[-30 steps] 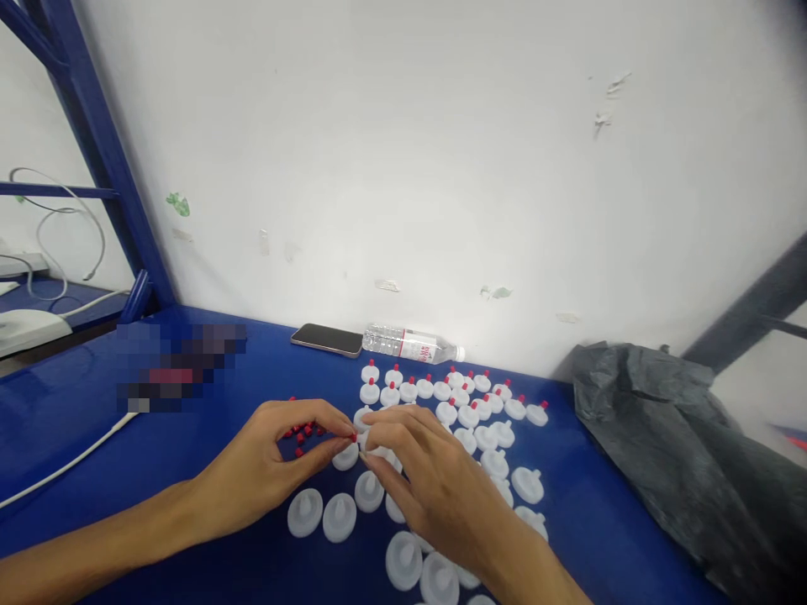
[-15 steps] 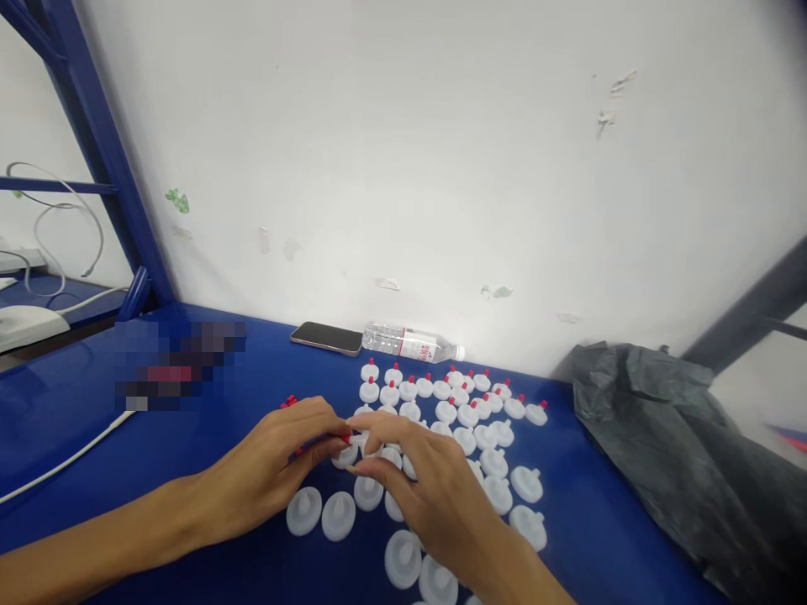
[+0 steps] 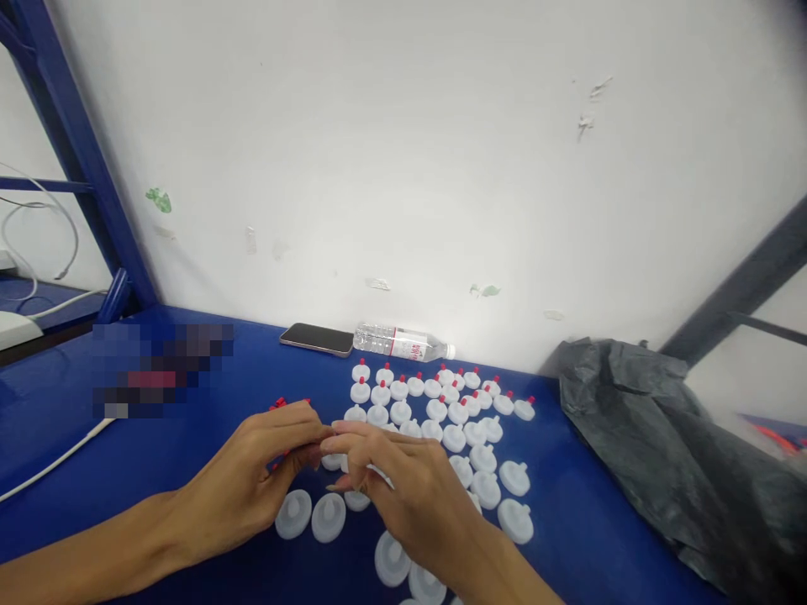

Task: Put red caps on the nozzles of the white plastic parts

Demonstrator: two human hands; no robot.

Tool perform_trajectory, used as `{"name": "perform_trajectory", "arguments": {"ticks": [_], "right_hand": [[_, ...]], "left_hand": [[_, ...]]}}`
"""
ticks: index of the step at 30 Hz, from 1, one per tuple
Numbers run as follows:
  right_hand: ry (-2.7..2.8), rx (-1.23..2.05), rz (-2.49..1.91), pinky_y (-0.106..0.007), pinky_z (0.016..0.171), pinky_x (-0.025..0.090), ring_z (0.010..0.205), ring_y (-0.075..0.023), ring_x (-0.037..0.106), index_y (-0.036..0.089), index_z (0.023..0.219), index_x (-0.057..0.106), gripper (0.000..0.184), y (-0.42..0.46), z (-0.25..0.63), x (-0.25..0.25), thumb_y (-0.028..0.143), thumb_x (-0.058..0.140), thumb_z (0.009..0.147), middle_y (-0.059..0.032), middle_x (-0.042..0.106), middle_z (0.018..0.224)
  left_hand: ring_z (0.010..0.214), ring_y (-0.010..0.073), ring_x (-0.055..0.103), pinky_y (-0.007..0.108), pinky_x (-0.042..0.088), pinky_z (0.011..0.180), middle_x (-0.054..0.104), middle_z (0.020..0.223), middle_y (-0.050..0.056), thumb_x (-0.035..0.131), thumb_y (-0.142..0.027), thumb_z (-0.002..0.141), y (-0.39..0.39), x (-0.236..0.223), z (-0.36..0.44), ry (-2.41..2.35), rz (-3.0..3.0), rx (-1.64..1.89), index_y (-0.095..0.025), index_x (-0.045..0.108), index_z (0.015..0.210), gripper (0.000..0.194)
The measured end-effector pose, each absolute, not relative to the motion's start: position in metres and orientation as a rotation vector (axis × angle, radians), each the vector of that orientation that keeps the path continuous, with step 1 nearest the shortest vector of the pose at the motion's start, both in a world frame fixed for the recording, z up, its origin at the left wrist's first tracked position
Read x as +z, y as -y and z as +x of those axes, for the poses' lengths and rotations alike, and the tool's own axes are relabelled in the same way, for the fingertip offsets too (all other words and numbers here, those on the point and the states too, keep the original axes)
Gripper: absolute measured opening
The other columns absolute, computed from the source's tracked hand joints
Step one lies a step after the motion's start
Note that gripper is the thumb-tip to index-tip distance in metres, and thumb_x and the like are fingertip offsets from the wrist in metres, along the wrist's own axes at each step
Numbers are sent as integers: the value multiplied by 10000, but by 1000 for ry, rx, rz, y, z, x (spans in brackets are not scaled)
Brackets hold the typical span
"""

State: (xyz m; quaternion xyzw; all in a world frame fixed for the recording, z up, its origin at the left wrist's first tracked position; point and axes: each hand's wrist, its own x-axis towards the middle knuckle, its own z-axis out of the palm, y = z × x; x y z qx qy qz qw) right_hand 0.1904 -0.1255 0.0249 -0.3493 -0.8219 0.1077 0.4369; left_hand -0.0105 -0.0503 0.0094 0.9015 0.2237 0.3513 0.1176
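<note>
My left hand (image 3: 268, 458) is pinched closed at the fingertips, where the earlier view shows a small red cap. Its fingers meet those of my right hand (image 3: 407, 475), which is curled around a white spouted lid; both held pieces are now almost wholly hidden behind the fingers. Loose red caps (image 3: 281, 405) lie just behind my left hand. Around and beyond my right hand are several round white lids, some bare-spouted like this lid (image 3: 329, 518) near my left wrist. In the back rows the lids (image 3: 360, 391) carry red caps on their spouts.
A phone (image 3: 316, 339) and a plastic bottle (image 3: 403, 343) lie along the wall on the blue table (image 3: 208, 437). At right slumps a dark plastic bag (image 3: 624, 420). A white cable (image 3: 56, 462) runs to a blurred-out object at left. Blue frame posts (image 3: 94, 160) stand at left.
The view has turned slightly right, so everything sits further left. My fingertips have drawn closer together, covering the red cap and white spout that showed between them.
</note>
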Motion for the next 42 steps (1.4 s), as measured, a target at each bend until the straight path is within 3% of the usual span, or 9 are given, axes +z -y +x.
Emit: {"name": "perform_trajectory", "arguments": {"ticks": [5,7,10,13,18,24,28,34,42], "right_hand": [[2109,184,-777,-232,1004,494,1216,-108,561,245,1034,566,262,125,192,28,71,390,948,10,725,1035],[2170,13,-828,-276,1012,498,1219,-140,561,241,1030,572,277,126,193,32,64,376,946,-26,679,1166],[2269,-209,-1042,-345,968,537,1204,-209,570,214,1189,528,333,123,201,36,58,414,917,-107,573,1322],[2261,-286,-1263,-388,940,549,1136,-234,605,190,1263,484,389,116,219,35,61,443,898,-118,608,1238],[2025,-277,-1528,-396,844,562,1016,-236,635,206,1313,453,369,105,256,32,157,418,949,-91,612,1160],[1976,-304,-1560,-418,927,458,987,-217,621,237,1092,606,193,97,278,27,181,516,931,-30,681,1044],[1963,-301,-1531,-395,941,408,983,-194,606,238,969,618,72,95,277,25,209,579,916,3,702,973],[1972,-305,-1555,-367,858,399,891,-187,587,243,946,634,52,95,271,21,235,607,904,5,692,917],[2044,-280,-1584,-388,920,372,844,-174,601,250,934,661,103,93,272,19,191,580,911,21,719,839]], "left_hand": [[523,83,548,184,452,501,625,603,-120,529,-195,868,49,16,-9,-615,2596,994,-328,647,738,220],[539,82,558,183,464,512,635,622,-122,549,-263,886,47,19,-8,-637,2594,1014,-337,669,795,168],[616,98,582,200,498,575,671,687,-110,561,-352,893,41,19,-7,-702,2617,1067,-355,687,913,127],[736,128,597,235,519,664,705,765,-84,567,-368,886,34,16,-9,-752,2691,1101,-359,685,988,156],[839,163,576,273,511,715,706,824,-69,605,-372,845,21,11,-16,-827,2855,882,-363,692,908,108],[832,160,560,276,501,712,675,861,-79,617,-417,832,21,7,-17,-875,2848,630,-379,686,864,85],[834,153,554,278,491,723,655,891,-85,603,-434,843,22,4,-18,-881,2843,594,-379,673,861,91],[846,148,548,281,471,749,643,908,-91,586,-454,859,19,-2,-19,-855,2856,546,-386,662,873,103],[778,139,537,257,451,684,642,825,-98,593,-439,851,19,-1,-18,-897,2815,550,-340,627,794,120]]}}
